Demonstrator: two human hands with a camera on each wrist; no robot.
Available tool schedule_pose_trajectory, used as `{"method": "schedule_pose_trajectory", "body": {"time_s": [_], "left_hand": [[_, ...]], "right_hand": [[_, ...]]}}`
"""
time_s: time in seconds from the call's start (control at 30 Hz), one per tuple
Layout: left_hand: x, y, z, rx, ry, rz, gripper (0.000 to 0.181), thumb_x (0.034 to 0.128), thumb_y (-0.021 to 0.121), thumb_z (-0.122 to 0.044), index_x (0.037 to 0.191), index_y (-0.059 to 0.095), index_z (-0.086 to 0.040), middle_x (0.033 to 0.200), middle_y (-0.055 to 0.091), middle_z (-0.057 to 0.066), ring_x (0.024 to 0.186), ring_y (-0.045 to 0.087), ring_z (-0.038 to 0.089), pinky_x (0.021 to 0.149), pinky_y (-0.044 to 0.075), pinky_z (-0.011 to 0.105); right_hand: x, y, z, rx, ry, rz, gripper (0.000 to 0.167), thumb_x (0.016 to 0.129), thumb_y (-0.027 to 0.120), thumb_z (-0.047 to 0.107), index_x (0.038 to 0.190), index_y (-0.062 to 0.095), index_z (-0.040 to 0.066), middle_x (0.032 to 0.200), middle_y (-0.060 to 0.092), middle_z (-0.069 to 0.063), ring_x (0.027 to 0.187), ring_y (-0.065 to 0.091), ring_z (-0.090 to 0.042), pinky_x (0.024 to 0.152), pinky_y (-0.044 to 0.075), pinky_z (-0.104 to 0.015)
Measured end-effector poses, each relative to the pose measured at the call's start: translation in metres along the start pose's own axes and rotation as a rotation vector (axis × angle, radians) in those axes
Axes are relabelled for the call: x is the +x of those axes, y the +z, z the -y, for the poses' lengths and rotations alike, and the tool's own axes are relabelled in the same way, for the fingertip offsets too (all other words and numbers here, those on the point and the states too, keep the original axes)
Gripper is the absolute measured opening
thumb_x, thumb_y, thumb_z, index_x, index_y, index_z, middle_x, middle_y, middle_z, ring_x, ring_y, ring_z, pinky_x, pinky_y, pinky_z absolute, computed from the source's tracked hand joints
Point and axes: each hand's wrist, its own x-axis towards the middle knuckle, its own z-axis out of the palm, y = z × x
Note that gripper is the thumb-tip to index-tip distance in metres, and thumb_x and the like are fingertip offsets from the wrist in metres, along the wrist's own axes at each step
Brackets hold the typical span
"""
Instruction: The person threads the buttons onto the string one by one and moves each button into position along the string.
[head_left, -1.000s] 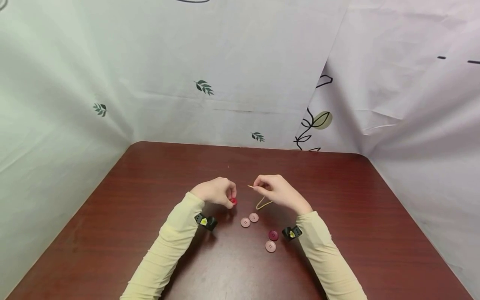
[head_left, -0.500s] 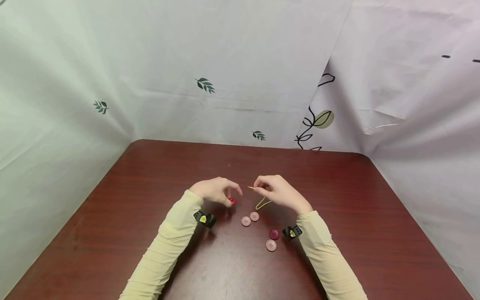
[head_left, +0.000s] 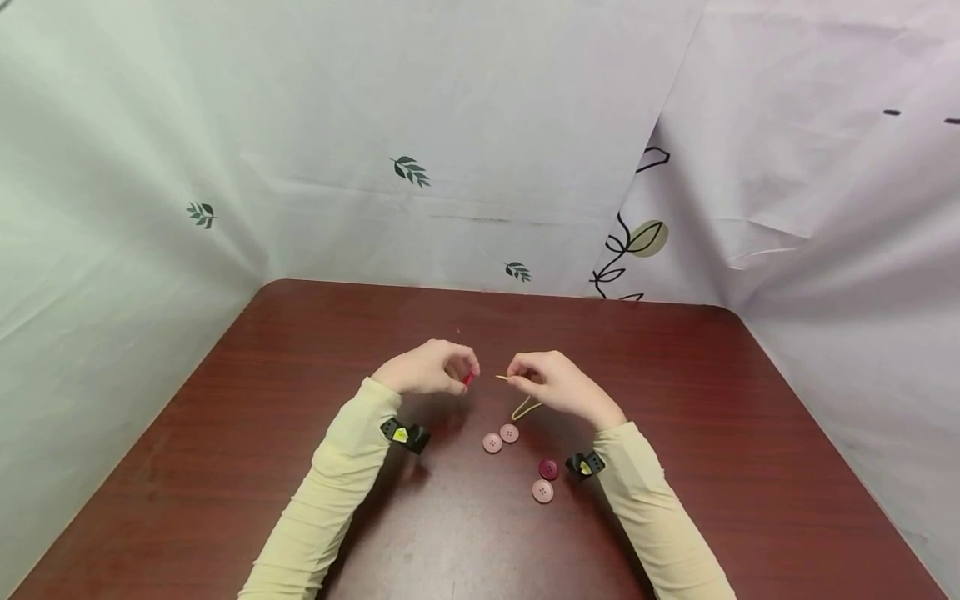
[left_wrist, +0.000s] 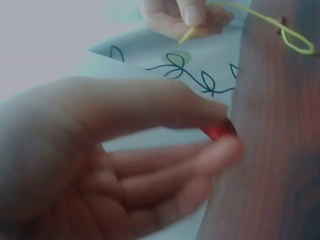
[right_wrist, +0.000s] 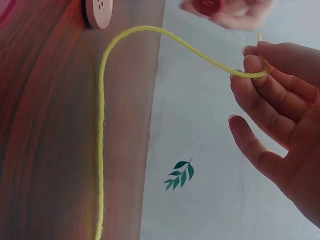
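Observation:
Between thumb and fingertips, my left hand [head_left: 429, 367] pinches a red button [left_wrist: 219, 131], held above the table and turned nearly edge-on in the head view. A short way to its right, my right hand [head_left: 558, 384] pinches a yellow string [right_wrist: 101, 130] close to its end. The tip of the string [left_wrist: 187, 35] sticks out toward the left hand, and a gap separates it from the button. From the right fingers the rest of the string hangs down in a bend.
On the dark red-brown table [head_left: 315, 333] lie two pink buttons [head_left: 492, 442] side by side. Nearer the right wrist are a dark magenta button [head_left: 548, 469] and another pink button [head_left: 543, 491]. A pale patterned cloth [head_left: 480, 150] hangs behind the table.
My left hand has lifted the red button from lower down, and the button has turned edge-on. Its index finger stretched out, then closed on the button again. The right hand stays about still.

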Motion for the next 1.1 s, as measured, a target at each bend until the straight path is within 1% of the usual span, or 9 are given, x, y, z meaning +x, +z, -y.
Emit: {"method": "schedule_pose_trajectory", "body": {"time_s": [0.13, 0.2, 0.27, 0.37, 0.5, 0.6, 0.77, 1.0, 1.1], "left_hand": [[0.001, -0.001, -0.003, -0.146, 0.099, -0.026, 0.022, 0.0821, 0.069, -0.001, 0.102, 0.061, -0.007, 0.095, 0.072, 0.010, 0.083, 0.069, 0.011, 0.077, 0.055, 0.027], [0.001, -0.002, -0.005, -0.202, 0.132, -0.035, 0.023, 0.0822, 0.070, 0.000, 0.102, 0.060, -0.006, 0.096, 0.071, 0.011, 0.083, 0.069, 0.012, 0.078, 0.055, 0.027], [0.001, -0.002, -0.007, -0.241, 0.142, -0.050, 0.024, 0.0816, 0.072, 0.001, 0.101, 0.059, -0.006, 0.096, 0.071, 0.011, 0.083, 0.068, 0.012, 0.078, 0.055, 0.027], [0.002, -0.002, -0.007, -0.270, 0.150, -0.075, 0.026, 0.0803, 0.073, 0.002, 0.101, 0.058, -0.005, 0.094, 0.071, 0.011, 0.082, 0.067, 0.012, 0.077, 0.055, 0.026], [0.002, -0.001, -0.008, -0.287, 0.158, -0.094, 0.028, 0.0790, 0.073, 0.003, 0.100, 0.057, -0.004, 0.093, 0.070, 0.012, 0.080, 0.065, 0.013, 0.076, 0.054, 0.026], [0.002, -0.001, -0.010, -0.288, 0.159, -0.091, 0.028, 0.0788, 0.074, 0.002, 0.100, 0.056, -0.004, 0.093, 0.070, 0.012, 0.080, 0.065, 0.012, 0.076, 0.054, 0.027], [0.002, 0.002, -0.013, -0.291, 0.150, -0.068, 0.031, 0.0785, 0.074, 0.002, 0.101, 0.055, -0.005, 0.094, 0.072, 0.012, 0.081, 0.067, 0.012, 0.078, 0.055, 0.030], [0.003, 0.004, -0.014, -0.247, 0.152, -0.055, 0.029, 0.0785, 0.075, 0.000, 0.099, 0.055, -0.006, 0.090, 0.073, 0.010, 0.075, 0.065, 0.011, 0.074, 0.054, 0.027], [0.004, 0.004, -0.014, -0.240, 0.153, -0.047, 0.029, 0.0786, 0.075, 0.000, 0.098, 0.055, -0.006, 0.090, 0.073, 0.010, 0.074, 0.065, 0.011, 0.073, 0.054, 0.028]], "right_hand": [[0.001, -0.001, 0.004, -0.001, -0.042, -0.010, 0.004, 0.091, 0.065, 0.013, 0.089, 0.068, 0.010, 0.073, 0.064, 0.005, 0.065, 0.052, -0.003, 0.061, 0.044, -0.020], [0.001, -0.003, 0.006, 0.007, -0.054, -0.015, 0.004, 0.091, 0.065, 0.012, 0.089, 0.068, 0.010, 0.072, 0.064, 0.005, 0.064, 0.051, -0.003, 0.061, 0.044, -0.020], [0.001, -0.004, 0.007, 0.010, -0.054, -0.016, 0.003, 0.090, 0.066, 0.012, 0.089, 0.068, 0.010, 0.072, 0.063, 0.005, 0.064, 0.051, -0.003, 0.061, 0.044, -0.020], [0.001, -0.005, 0.010, 0.011, -0.053, -0.013, 0.004, 0.090, 0.066, 0.012, 0.089, 0.067, 0.009, 0.072, 0.062, 0.005, 0.064, 0.050, -0.003, 0.061, 0.043, -0.020], [0.000, -0.006, 0.013, 0.007, -0.057, -0.011, 0.004, 0.091, 0.065, 0.013, 0.087, 0.066, 0.011, 0.071, 0.061, 0.006, 0.064, 0.049, -0.002, 0.061, 0.043, -0.020], [0.001, -0.006, 0.015, -0.004, -0.055, -0.016, 0.006, 0.091, 0.065, 0.014, 0.086, 0.066, 0.012, 0.070, 0.061, 0.007, 0.063, 0.049, -0.002, 0.060, 0.042, -0.019], [0.001, -0.006, 0.019, -0.020, -0.043, -0.019, 0.007, 0.091, 0.064, 0.015, 0.084, 0.065, 0.012, 0.068, 0.060, 0.008, 0.062, 0.049, -0.002, 0.060, 0.041, -0.019], [-0.001, -0.006, 0.023, -0.001, -0.028, -0.002, 0.010, 0.092, 0.062, 0.015, 0.082, 0.063, 0.016, 0.067, 0.057, 0.009, 0.060, 0.048, -0.002, 0.058, 0.041, -0.019], [-0.001, -0.005, 0.022, -0.002, -0.031, -0.002, 0.010, 0.092, 0.062, 0.016, 0.082, 0.064, 0.017, 0.066, 0.056, 0.009, 0.060, 0.048, -0.002, 0.058, 0.040, -0.019]]}}
